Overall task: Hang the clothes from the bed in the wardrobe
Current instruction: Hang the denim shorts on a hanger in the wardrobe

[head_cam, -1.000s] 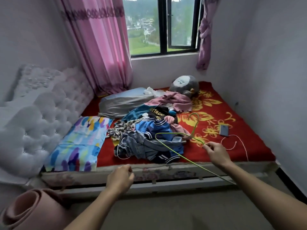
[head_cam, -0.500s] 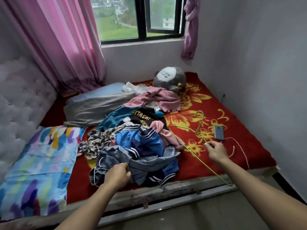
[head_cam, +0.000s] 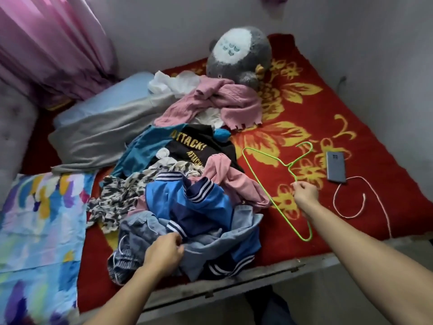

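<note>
Both hands are now working at the bed [head_cam: 304, 109] — a second ago the left hand [head_cam: 162, 253] was hanging short of the mattress, and now it is closing on the grey-blue garment [head_cam: 225, 245] at the near edge of the clothes pile [head_cam: 187, 184]. Right hand [head_cam: 304, 193] is still pinching the green hanger [head_cam: 276, 158] over the red blanket, so the first piece is about to be hung, I judge.

The heap of clothes [head_cam: 187, 184] buries most of its own garments, so only scraps of each show. The left hand [head_cam: 164, 253] covers the grey-blue fabric beneath it; its fingertips are tucked out of sight. Left of the heap, the patterned pillow [head_cam: 39, 221] runs off the frame's edge.
</note>
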{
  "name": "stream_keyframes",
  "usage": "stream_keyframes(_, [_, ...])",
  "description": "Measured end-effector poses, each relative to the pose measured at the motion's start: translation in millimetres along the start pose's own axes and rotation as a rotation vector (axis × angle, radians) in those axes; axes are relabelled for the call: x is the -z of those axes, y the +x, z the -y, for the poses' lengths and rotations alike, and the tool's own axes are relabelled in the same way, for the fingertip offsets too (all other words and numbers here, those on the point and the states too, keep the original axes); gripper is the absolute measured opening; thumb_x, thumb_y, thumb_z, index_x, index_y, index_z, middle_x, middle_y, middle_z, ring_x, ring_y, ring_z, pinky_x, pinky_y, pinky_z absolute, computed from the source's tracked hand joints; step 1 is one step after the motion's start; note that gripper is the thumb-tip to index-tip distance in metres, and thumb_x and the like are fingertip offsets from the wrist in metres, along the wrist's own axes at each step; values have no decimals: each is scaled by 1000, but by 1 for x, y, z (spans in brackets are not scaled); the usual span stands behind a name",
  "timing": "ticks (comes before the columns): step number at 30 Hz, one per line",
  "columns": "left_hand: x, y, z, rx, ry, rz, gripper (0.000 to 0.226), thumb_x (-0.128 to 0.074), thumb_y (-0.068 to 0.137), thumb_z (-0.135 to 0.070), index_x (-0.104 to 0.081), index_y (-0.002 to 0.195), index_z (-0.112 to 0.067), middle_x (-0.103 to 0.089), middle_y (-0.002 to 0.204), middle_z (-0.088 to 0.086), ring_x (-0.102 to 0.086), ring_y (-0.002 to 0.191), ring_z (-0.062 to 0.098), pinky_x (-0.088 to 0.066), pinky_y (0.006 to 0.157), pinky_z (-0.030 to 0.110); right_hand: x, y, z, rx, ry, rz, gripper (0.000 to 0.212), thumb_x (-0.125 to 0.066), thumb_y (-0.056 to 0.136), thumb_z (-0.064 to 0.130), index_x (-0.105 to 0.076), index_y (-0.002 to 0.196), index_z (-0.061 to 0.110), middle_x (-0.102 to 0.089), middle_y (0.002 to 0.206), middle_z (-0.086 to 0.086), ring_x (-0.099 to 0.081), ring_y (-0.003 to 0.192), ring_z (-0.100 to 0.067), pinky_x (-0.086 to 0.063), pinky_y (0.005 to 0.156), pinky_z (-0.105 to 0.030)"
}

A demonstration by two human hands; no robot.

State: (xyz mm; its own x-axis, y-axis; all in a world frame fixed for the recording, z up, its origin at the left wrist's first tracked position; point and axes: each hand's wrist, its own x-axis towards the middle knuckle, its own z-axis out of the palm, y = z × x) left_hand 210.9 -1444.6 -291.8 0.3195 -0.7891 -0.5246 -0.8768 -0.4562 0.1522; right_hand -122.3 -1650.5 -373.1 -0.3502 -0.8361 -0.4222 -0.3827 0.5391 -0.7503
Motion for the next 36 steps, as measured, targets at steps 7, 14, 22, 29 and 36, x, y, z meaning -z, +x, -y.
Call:
stream_keyframes(7, [-20, 114, -47, 69, 1, 55, 14, -51, 87, -33, -60, 93, -24, -67, 92, -3, -62, 94, 24, -44, 69, 31, -78, 132, -65, -303, 32, -26, 24, -50, 87, 24, -70, 85, 10, -63, 63, -5, -50, 50, -20, -36, 46, -25])
stream_keyframes(14, [-46, 160, -65, 91, -69, 97, 13, -52, 87, -33, -61, 94, -27, -67, 87, -4, -61, 85, 22, -44, 65, 32, -76, 138, -66, -352, -501, 116, 34, -58, 89, 17, -62, 117, -2, -62, 124, -22, -56, 117, -39, -44, 94, -36])
stream_keyframes(22, [-11, 127, 14, 313, -194, 75, 5, -53, 86, -33, -57, 85, -31, -67, 87, -4, -64, 91, 23, -49, 72, 33, -137, 47, 20, 182, -511, 408, 21, -60, 86, 19, -70, 103, 15, -71, 106, -13, -64, 100, -34, -48, 80, -37])
stream_keyframes(29, [-21, 67, 136, 531, -303, 56, 5, -56, 85, -30, -58, 81, -30, -69, 92, 1, -64, 93, 25, -47, 72, 30, -238, -116, 78, 821, -528, 870, 21, -53, 83, 36, -68, 91, 24, -69, 89, 4, -65, 84, -21, -47, 69, -33])
stream_keyframes(36, [-82, 70, 259, 626, -449, 148, 23, -59, 85, -27, -61, 107, -19, -67, 110, 7, -60, 104, 27, -49, 85, 33, -328, -201, 23, 977, -1001, 1001, 77, -64, 76, 40, -36, 143, 16, -33, 148, -9, -35, 134, -30, -43, 100, -40])
